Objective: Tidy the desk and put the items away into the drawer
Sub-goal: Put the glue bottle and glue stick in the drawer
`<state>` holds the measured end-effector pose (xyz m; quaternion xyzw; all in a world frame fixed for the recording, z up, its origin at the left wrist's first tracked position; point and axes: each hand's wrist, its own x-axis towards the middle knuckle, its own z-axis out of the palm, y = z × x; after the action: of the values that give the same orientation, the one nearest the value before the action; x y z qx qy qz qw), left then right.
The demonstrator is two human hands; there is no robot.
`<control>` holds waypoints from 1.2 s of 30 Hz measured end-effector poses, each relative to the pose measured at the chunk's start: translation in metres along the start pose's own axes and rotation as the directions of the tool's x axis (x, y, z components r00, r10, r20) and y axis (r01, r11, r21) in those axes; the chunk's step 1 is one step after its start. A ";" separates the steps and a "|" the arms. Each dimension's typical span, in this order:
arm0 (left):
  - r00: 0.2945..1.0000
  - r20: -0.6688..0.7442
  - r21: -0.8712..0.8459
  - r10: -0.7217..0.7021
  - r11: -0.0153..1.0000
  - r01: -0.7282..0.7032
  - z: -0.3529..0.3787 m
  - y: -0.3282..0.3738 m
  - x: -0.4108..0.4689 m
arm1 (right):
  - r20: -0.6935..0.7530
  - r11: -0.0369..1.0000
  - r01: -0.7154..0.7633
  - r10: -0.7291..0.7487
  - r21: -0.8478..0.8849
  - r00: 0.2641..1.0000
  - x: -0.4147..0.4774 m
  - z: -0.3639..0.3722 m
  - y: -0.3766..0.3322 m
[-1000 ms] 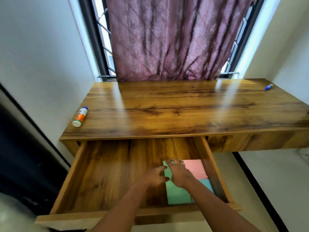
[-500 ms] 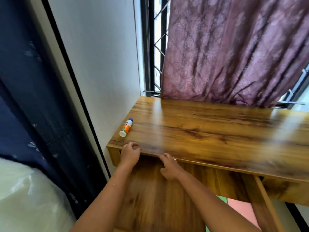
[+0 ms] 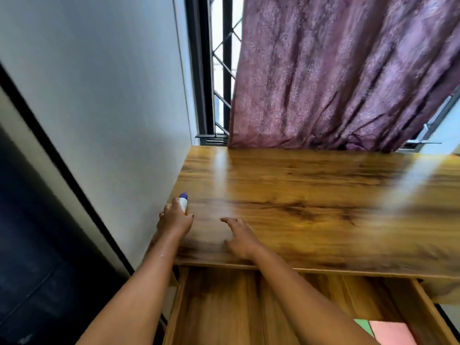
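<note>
A small white bottle (image 3: 183, 201) with a purple cap and orange label lies at the left edge of the wooden desk (image 3: 311, 195). My left hand (image 3: 174, 220) covers its lower part, fingers curled round it. My right hand (image 3: 240, 236) hovers just over the desktop beside it, fingers spread and holding nothing. Below the desk's front edge the drawer (image 3: 224, 307) stands pulled out. Green paper (image 3: 363, 326) and pink paper (image 3: 390, 333) lie in its right front corner.
A white wall (image 3: 112, 108) runs close along the desk's left side. A mauve curtain (image 3: 336, 75) hangs over the barred window (image 3: 220, 70) behind the desk. Dark fabric (image 3: 37, 270) fills the lower left.
Both hands left the papers in the drawer and rose to the desk's left end. My left hand reached the bottle and closed round it; the view swung left.
</note>
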<state>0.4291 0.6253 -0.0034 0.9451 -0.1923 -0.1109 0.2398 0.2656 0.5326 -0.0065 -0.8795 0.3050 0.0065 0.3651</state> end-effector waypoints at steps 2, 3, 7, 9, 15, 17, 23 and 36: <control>1.000 0.029 0.040 -0.001 0.999 0.000 0.008 0.003 0.007 | -0.020 0.999 -0.032 0.032 0.014 0.999 -0.001 -0.003 0.007; 0.999 0.034 0.063 -0.010 0.998 0.008 0.012 0.003 0.010 | -0.027 0.998 -0.049 0.050 0.025 0.998 -0.003 -0.005 0.012; 0.995 0.057 0.061 -0.088 0.995 0.085 0.026 0.012 0.004 | -0.059 0.992 -0.111 0.114 0.054 0.992 -0.022 -0.020 0.034; 0.991 0.094 0.021 -0.099 0.995 0.098 0.032 0.026 -0.012 | -0.083 0.990 -0.130 0.135 0.060 0.987 -0.040 -0.031 0.048; 0.972 0.231 -0.231 -0.036 0.969 0.091 0.071 0.111 -0.098 | -0.132 0.977 -0.174 0.190 0.124 0.973 -0.122 -0.073 0.102; 0.956 0.295 -0.356 0.001 0.928 0.109 0.090 0.146 -0.137 | -0.142 0.975 -0.189 0.205 0.115 0.968 -0.158 -0.087 0.129; 0.912 0.381 -0.601 0.150 0.790 0.121 0.159 0.254 -0.262 | -0.273 0.944 -0.327 0.329 0.055 0.904 -0.278 -0.150 0.229; 0.776 0.535 -0.673 0.334 0.724 0.153 0.224 0.402 -0.380 | -0.417 0.905 -0.405 0.420 0.129 0.806 -0.380 -0.279 0.363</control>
<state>-0.1062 0.3659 0.0474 0.6849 -0.2546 -0.4670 0.4980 -0.2991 0.3554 0.0551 -0.7646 0.5626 -0.1161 0.2922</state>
